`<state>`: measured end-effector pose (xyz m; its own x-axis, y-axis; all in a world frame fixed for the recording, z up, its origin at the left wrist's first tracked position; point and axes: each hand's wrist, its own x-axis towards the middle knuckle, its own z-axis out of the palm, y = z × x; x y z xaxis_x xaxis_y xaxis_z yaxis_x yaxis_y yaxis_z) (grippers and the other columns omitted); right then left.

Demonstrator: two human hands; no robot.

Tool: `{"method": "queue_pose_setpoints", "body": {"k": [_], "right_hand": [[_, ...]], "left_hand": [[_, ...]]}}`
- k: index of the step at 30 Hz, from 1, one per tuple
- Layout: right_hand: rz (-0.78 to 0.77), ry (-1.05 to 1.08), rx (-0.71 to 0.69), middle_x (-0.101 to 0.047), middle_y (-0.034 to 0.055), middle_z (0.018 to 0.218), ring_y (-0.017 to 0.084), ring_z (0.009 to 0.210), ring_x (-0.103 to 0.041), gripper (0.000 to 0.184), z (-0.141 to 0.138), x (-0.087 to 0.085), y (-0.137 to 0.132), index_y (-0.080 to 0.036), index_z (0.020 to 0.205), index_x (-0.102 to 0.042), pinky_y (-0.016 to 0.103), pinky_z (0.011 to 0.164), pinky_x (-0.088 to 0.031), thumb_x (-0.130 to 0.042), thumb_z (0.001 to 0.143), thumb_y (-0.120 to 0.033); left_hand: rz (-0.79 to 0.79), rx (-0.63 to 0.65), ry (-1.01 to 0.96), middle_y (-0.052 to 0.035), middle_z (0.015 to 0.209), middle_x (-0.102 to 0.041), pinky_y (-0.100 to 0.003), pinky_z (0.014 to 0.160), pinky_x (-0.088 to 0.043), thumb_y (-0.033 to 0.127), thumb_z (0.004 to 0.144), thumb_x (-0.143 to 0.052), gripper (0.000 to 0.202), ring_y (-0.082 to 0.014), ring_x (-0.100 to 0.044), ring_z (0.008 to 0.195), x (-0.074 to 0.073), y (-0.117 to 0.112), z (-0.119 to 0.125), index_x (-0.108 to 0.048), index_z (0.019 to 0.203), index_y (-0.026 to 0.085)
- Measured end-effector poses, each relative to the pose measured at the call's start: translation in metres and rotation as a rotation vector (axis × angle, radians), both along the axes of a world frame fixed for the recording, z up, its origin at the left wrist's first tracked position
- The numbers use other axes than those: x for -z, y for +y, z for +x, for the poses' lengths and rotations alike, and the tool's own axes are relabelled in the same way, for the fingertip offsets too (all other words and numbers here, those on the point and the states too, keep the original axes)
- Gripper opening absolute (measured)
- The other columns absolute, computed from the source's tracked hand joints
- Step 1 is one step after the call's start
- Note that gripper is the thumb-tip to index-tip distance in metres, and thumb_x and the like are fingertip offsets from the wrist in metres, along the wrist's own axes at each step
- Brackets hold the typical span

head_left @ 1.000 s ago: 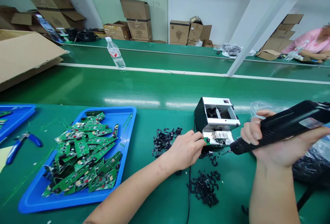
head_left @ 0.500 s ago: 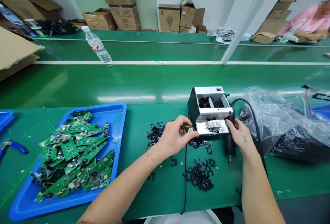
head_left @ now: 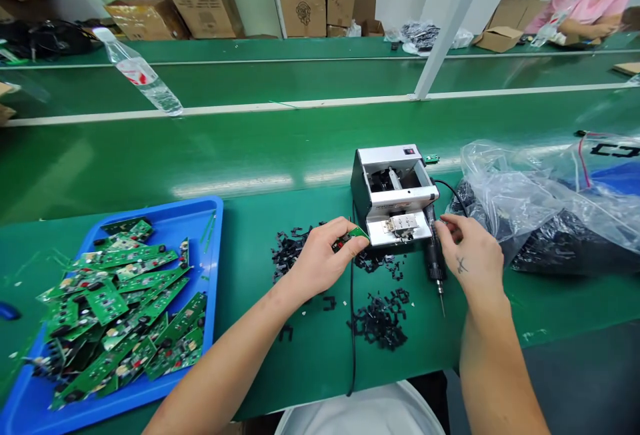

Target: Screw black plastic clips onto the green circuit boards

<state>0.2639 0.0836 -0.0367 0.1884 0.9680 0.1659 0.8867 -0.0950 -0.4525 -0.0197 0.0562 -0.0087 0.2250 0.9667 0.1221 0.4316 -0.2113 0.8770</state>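
My left hand (head_left: 327,251) is closed on a small green circuit board (head_left: 358,233), pinched between thumb and fingers at the left front corner of a silver-and-black screw feeder (head_left: 397,198). My right hand (head_left: 470,251) is at the feeder's right side with its fingers curled in and the thumb against them; what they hold, if anything, is hidden. Just left of those fingers, a black electric screwdriver (head_left: 434,255) lies with its bit toward me. Small black plastic clips (head_left: 384,321) are heaped in front of the feeder, and more lie beneath my left hand.
A blue tray (head_left: 216,275) piled with green circuit boards stands on the left. Clear plastic bags (head_left: 550,215) of black parts lie on the right. A black cable (head_left: 353,328) runs to the front edge. A water bottle (head_left: 143,78) leans farther back. A person in pink (head_left: 583,8) sits across.
My right hand has come away from the feeder's corner and screwdriver, its fingers now curled more. The left hand still holds the circuit board, now tilted differently. The whole view has shifted.
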Motion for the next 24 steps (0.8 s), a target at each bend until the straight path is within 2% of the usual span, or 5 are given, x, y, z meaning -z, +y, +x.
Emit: {"method": "queue_pose_setpoints", "body": {"k": [4, 7, 9, 17, 24], "right_hand": [[-0.041, 0.132, -0.31, -0.071, 0.0038, 0.086, 0.019, 0.072, -0.065, 0.029, -0.012, -0.013, -0.034, -0.024, 0.095, -0.072, 0.032, 0.07, -0.052, -0.056, 0.096, -0.048], [-0.179, 0.132, -0.674, -0.072, 0.0026, 0.089, 0.018, 0.074, -0.067, 0.022, -0.029, -0.01, -0.057, -0.026, 0.101, -0.073, 0.029, 0.067, -0.052, -0.055, 0.1, -0.038], [-0.251, 0.029, -0.807, -0.071, 0.0037, 0.095, 0.02, 0.078, -0.07, 0.022, -0.04, -0.002, -0.066, -0.026, 0.109, -0.072, 0.031, 0.066, -0.052, -0.052, 0.101, -0.03], [-0.262, 0.002, -0.912, -0.071, 0.0068, 0.097, 0.024, 0.088, -0.07, 0.02, -0.044, 0.022, -0.067, -0.023, 0.102, -0.074, 0.033, 0.072, -0.054, -0.054, 0.099, -0.02], [-0.176, 0.251, -0.897, -0.077, 0.0019, 0.086, 0.016, 0.074, -0.072, 0.015, -0.041, 0.01, -0.048, -0.023, 0.092, -0.072, 0.025, 0.068, -0.056, -0.059, 0.099, -0.027]], "left_hand": [[-0.11, 0.009, 0.028, 0.0004, 0.083, -0.062, -0.026, 0.066, -0.042, 0.044, 0.1, -0.054, 0.025, -0.015, -0.055, 0.072, 0.001, -0.002, 0.001, -0.063, 0.107, 0.021], [-0.117, -0.014, 0.066, -0.001, 0.093, -0.064, -0.028, 0.07, -0.044, 0.044, 0.099, -0.056, 0.028, -0.0166, -0.058, 0.078, 0.003, -0.003, 0.002, -0.055, 0.117, 0.022], [-0.105, -0.017, 0.087, -0.0028, 0.098, -0.064, -0.03, 0.073, -0.045, 0.043, 0.1, -0.054, 0.027, -0.0182, -0.059, 0.084, 0.004, -0.004, 0.001, -0.052, 0.116, 0.021], [-0.183, 0.016, 0.126, -0.0014, 0.091, -0.061, -0.03, 0.069, -0.043, 0.037, 0.105, -0.039, 0.019, -0.0173, -0.056, 0.077, -0.002, -0.007, 0.0, -0.049, 0.109, 0.021], [-0.088, 0.128, 0.068, -0.0026, 0.102, -0.069, -0.03, 0.081, -0.045, 0.026, 0.097, -0.055, 0.01, -0.0193, -0.061, 0.093, -0.002, -0.003, 0.0, -0.064, 0.101, 0.021]]}}
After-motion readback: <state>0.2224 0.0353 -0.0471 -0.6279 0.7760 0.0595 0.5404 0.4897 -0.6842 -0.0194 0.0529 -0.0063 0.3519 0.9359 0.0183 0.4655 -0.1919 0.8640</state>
